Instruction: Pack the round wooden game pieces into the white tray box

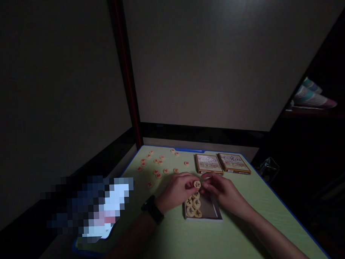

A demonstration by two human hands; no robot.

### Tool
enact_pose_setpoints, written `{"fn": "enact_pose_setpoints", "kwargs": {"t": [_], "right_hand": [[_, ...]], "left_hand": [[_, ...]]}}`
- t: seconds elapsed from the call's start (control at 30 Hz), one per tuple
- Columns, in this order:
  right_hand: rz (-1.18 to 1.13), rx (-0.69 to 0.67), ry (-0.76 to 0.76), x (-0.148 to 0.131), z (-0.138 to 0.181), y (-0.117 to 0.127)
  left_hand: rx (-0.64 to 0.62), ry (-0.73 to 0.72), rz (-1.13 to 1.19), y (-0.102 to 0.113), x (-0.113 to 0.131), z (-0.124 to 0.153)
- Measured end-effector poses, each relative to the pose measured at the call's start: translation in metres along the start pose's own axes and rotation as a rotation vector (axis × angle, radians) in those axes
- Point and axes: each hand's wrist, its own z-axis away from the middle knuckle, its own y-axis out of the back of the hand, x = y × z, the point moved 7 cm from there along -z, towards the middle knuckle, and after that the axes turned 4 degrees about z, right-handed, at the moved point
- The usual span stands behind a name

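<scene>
My left hand [180,187], with a dark watch on its wrist, pinches a round Chinese chess piece [197,184] bearing a black character. Close to the piece's right side is my right hand [221,188], its thumb and forefinger curved and apart; whether its fingertips touch the piece I cannot tell. Below both hands lies a shallow open box [209,210]. Several black-marked chess pieces [196,203] fill its left side, and bare bottom shows at the right. The hands cover the box's far edge.
Red-marked chess pieces [158,176] lie scattered over the far left of the green table [170,235]. Two flat printed boxes [210,163] sit side by side at the back right. A lit, blurred-out screen [115,199] stands at the left edge. Walls [201,68] rise behind.
</scene>
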Motion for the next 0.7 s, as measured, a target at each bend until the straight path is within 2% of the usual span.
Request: {"fn": "enact_pose_setpoints", "kwargs": {"t": [0.13,0.2,0.37,0.47,0.7], "right_hand": [[-0.128,-0.070,-0.008,0.002,-0.001,-0.007],[-0.193,-0.107,-0.005,0.002,-0.001,-0.011],[-0.202,-0.094,0.046,0.001,0.001,-0.011],[-0.156,-0.138,0.103,-0.006,0.004,-0.011],[0.205,-0.167,0.310,-0.035,0.013,-0.012]], "left_hand": [[-0.187,0.209,0.486,-0.019,-0.021,0.001],[-0.220,0.237,0.582,-0.020,-0.028,0.001],[-0.185,0.253,0.592,-0.011,-0.032,-0.001],[-0.199,0.295,0.618,-0.010,-0.032,0.000],[-0.282,0.294,0.636,-0.010,-0.025,0.003]]}}
